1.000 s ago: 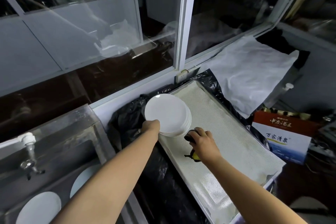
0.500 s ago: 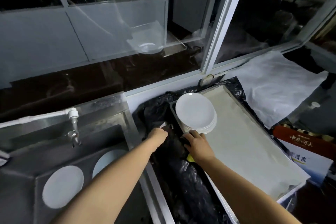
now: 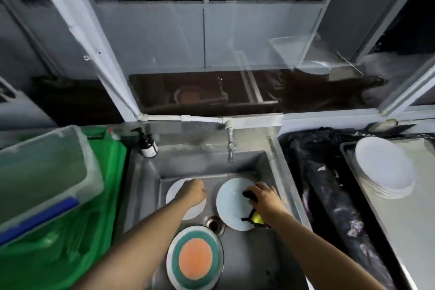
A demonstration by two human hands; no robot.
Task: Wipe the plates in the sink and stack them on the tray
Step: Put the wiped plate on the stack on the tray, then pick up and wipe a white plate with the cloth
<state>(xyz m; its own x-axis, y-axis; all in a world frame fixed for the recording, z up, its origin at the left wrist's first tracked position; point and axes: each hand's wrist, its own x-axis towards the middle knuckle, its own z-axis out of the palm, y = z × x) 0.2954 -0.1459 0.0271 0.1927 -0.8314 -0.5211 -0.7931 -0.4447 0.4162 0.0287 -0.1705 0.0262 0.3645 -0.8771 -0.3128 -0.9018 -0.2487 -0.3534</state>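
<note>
Left hand: the left hand [image 3: 193,192] reaches into the sink, fingers curled under and holding nothing that shows, over the white plate on the drain's far left.
Right hand: the right hand [image 3: 264,196] grips a dark cloth [image 3: 249,195] with a yellow patch, pressed on the right edge of the pale plate.
Landmark: the drain [image 3: 213,223] in the floor of the steel sink [image 3: 263,165].
Left white plate: a white plate [image 3: 191,209] lies flat just left of the drain and beyond it, partly hidden by the left wrist.
Pale plate: the pale plate [image 3: 231,205] lies flat just right of the drain and beyond it, touching the cloth.
Coloured plate: a plate with green rings and an orange middle [image 3: 195,258] lies on the near side of the drain, just beside it.
Tap: the tap [image 3: 231,146] hangs over the far wall of the sink, straight beyond the drain.
Soap bottle: a dark pump bottle [image 3: 148,143] stands on the sink's rim, far left of the drain.
Stack: a stack of white plates [image 3: 384,168] sits on the far end of the tray [image 3: 407,231], well to the right of the drain.
Black sheet: black plastic sheeting [image 3: 329,195] lies between the sink and the tray.
Bins: a clear lidded box [image 3: 44,176] rests on a green crate [image 3: 77,242], well left of the drain.
</note>
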